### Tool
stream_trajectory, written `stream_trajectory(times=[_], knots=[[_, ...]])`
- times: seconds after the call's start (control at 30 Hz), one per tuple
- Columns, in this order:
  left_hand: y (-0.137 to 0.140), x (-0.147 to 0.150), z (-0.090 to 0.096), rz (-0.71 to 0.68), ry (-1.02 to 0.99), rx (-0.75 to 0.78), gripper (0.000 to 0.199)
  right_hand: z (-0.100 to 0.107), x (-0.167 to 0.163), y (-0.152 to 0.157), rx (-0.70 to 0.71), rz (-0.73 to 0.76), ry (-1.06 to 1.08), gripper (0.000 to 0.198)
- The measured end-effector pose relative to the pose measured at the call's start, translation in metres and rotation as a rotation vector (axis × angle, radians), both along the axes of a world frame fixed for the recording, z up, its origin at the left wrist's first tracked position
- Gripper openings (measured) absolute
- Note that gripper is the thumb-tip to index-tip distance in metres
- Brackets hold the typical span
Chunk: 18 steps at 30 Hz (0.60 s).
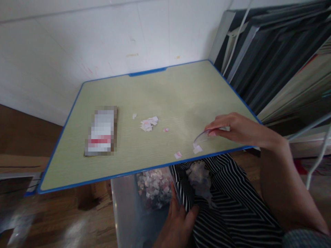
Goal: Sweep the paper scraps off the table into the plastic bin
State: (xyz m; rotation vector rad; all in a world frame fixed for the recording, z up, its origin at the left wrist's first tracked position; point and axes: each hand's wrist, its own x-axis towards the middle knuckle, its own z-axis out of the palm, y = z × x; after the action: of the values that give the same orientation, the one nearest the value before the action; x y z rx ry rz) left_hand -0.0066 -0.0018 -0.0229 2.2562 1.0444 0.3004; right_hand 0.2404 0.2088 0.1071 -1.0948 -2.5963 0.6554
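Clear thin piece [201,138]: curved edge, tilted, lower end down at a white scrap [198,149] near the bench [181,89] front edge; can't tell if touching. Pink-marked scrap [178,155] flat, just left of that, also near the edge. Small loose pile [149,124] of white scraps, some with pink, overlapping, mid-bench. Singles either side: white bit [134,116] left, pink-marked bit [166,130] right. Translucent bin [124,203] below, partly under the bench, holding many white and pinkish bits [155,184], heaped.
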Motion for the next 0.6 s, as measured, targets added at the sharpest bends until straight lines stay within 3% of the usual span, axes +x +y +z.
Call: stream_trajectory(times=[0.1,0.3,0.6], knots=[[0.002,-0.003,0.002,-0.025,0.001,0.007,0.063,0.000,0.001,-0.005,-0.111,0.057,0.022,0.028],[0.000,-0.005,0.000,-0.028,-0.011,-0.046,0.062,0.007,0.003,-0.012,-0.176,0.181,0.039,0.025],[0.004,-0.001,0.008,-0.046,-0.006,0.026,0.058,0.003,-0.029,-0.018,0.010,0.157,0.047,0.027]])
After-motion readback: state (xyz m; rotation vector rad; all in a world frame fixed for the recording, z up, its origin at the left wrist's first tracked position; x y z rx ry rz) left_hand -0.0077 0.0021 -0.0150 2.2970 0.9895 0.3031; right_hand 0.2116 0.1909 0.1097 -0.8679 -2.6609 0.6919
